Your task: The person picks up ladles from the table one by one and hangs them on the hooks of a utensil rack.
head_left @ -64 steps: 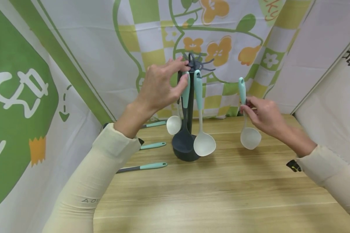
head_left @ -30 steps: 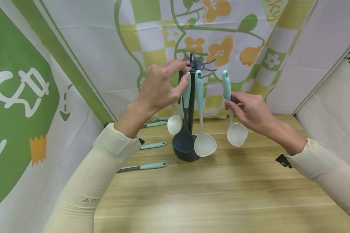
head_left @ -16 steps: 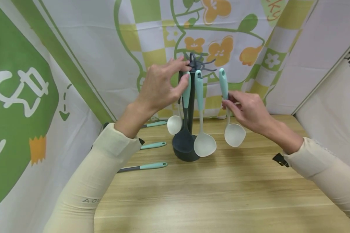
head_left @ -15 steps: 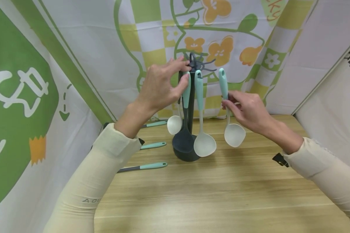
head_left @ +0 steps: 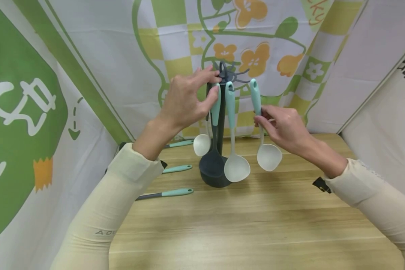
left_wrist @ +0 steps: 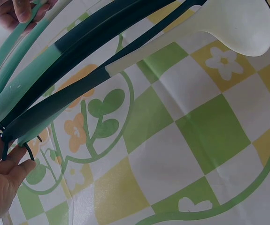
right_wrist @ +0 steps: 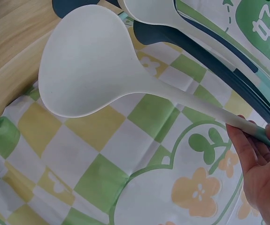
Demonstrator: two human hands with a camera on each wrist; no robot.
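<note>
My right hand (head_left: 287, 125) pinches a white ladle (head_left: 269, 157) where the mint handle meets its neck. It hangs bowl down, and its handle hole is at the tip of a rack hook. In the right wrist view that ladle's bowl (right_wrist: 88, 65) is large and near. My left hand (head_left: 187, 99) grips the top of the dark utensil rack (head_left: 219, 182), thumb beside a hanging handle. On the rack hang a white ladle (head_left: 237, 168), a dark ladle (head_left: 212, 163) and a small white-bowled ladle (head_left: 201, 145). Left fingertips (left_wrist: 27, 165) show around the hooks in the left wrist view.
Several mint-handled utensils (head_left: 177, 192) lie on the wooden table (head_left: 256, 225) left of the rack, partly hidden by my left arm. A patterned cloth (head_left: 175, 45) hangs close behind the rack. White cloth walls stand at both sides.
My right hand has carried the white ladle leftward to the rack, slowing lately, and its handle top now tilts left to the hook tip. My left hand has stayed at the rack's top.
</note>
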